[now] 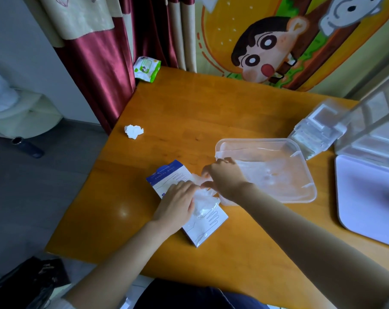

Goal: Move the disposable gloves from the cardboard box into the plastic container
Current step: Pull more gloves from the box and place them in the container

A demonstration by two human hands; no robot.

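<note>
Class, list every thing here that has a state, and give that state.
cardboard box, lying flat, opened
disposable gloves, bunch partly pulled out of the box
plastic container, open, lid flipped back
left hand, pressing the box down
right hand, pinching the gloves
tissue, crumpled

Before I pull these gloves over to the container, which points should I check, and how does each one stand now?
1. Lid of the plastic container open: ok.
2. Left hand presses the cardboard box down: ok.
3. Right hand has a grip on the disposable gloves: ok, pinched.
4. Gloves wholly out of the box: cannot tell.
5. Container close beside the box: ok.
</note>
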